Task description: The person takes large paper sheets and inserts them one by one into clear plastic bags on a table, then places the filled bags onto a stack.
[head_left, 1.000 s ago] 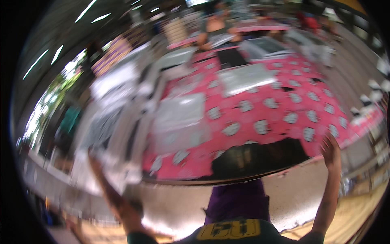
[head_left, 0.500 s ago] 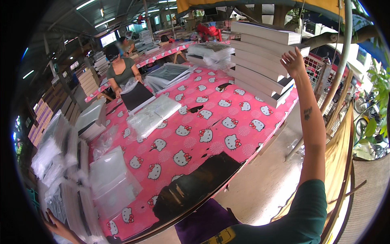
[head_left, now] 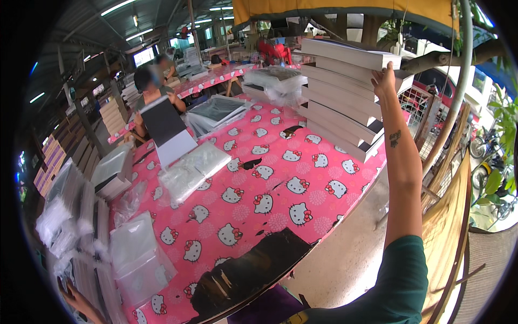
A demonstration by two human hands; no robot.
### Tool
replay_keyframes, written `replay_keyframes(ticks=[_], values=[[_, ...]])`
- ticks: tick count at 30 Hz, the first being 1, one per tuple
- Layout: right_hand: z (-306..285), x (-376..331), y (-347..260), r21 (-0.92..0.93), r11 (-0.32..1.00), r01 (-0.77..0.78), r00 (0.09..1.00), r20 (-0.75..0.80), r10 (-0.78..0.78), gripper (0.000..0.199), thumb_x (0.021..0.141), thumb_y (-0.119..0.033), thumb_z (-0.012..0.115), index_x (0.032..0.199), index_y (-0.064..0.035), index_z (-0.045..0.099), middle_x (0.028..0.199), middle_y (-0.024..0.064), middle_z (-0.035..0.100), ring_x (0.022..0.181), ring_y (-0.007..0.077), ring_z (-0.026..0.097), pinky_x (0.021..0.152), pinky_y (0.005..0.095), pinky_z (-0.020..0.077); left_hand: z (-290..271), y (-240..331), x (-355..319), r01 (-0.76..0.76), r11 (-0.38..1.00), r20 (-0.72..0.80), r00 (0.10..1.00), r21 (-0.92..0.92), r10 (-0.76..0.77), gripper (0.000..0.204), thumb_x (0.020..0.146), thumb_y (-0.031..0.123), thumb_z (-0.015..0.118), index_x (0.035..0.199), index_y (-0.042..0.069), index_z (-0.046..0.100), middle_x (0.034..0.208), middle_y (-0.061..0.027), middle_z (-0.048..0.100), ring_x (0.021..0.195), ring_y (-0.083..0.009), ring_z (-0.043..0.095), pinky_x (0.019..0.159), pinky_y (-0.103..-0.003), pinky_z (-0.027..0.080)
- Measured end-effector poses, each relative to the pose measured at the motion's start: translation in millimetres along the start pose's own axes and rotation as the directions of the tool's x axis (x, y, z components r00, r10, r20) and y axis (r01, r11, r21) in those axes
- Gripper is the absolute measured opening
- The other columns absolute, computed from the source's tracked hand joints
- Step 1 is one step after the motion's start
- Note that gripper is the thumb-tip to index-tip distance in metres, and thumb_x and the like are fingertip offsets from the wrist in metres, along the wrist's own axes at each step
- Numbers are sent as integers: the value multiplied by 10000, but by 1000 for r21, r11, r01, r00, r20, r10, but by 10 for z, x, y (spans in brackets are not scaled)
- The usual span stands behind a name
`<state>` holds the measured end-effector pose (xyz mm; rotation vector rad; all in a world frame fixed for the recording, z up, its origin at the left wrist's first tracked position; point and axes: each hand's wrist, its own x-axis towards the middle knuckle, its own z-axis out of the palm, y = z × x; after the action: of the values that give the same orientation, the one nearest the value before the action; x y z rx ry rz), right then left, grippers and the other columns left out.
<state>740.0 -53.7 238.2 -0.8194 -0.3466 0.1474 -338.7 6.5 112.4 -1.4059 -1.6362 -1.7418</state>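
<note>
My right hand [head_left: 384,83] reaches up to a tall stack of thick white-sided slabs [head_left: 340,89], some with dark faces. The fingers are closed on the near right end of the top slab [head_left: 345,54], thumb at its upper edge. Low at the left rim, my left hand [head_left: 75,299] rests beside a pile of plastic-wrapped flat items [head_left: 89,259], its fingers apart and holding nothing visible. Clear plastic sleeves [head_left: 135,245] lie close by on the pink table [head_left: 253,221].
A co-worker [head_left: 154,94] across the table holds up a dark-faced white slab [head_left: 164,127]. More clear sleeves [head_left: 194,173] lie before that person. A torn black patch [head_left: 248,275] covers the near edge. Wrapped stacks [head_left: 278,81] stand behind; a metal pole [head_left: 458,81] rises at right.
My right hand has closed on the top slab's end. The co-worker has raised the dark-faced slab from nearly flat to tilted upright. The view has shifted slightly; my left hand stays by the pile.
</note>
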Motion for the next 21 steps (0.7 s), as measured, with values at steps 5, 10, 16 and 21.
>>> replay_keyframes(ticks=[5,10,16,21], values=[[365,-341,343,104,982,-156,981,128,143,994,797,-692,497,1464,-60,118,1417,210,319,1285,323,374,1061,549,215,567,841,-244,18,1000,98,995,8,-19,400,934,167,514,1321,72,478,1255,-190,492,1095,-261,552,918,-352,447],[615,-152,42,107,931,-349,936,90,341,1269,551,-782,667,1485,-187,47,1511,227,45,1360,454,138,1038,666,155,717,1128,-403,-65,998,63,996,17,63,411,926,166,529,1326,92,467,1285,-186,410,1091,-286,540,890,-393,484],[733,621,207,-140,958,-248,968,-16,249,884,654,-492,765,1374,-169,366,1421,186,338,1244,416,389,1004,626,256,652,482,-459,-39,997,20,999,68,38,424,917,138,554,1325,75,458,1271,-198,415,1040,-281,560,855,-380,489],[479,815,85,-73,982,-172,984,-58,168,695,661,-268,750,1272,-120,454,1235,163,501,1045,342,559,895,571,410,1052,466,-700,-18,998,66,998,-57,21,423,909,84,545,1318,51,442,1279,-182,414,1047,-286,553,828,-357,503]])
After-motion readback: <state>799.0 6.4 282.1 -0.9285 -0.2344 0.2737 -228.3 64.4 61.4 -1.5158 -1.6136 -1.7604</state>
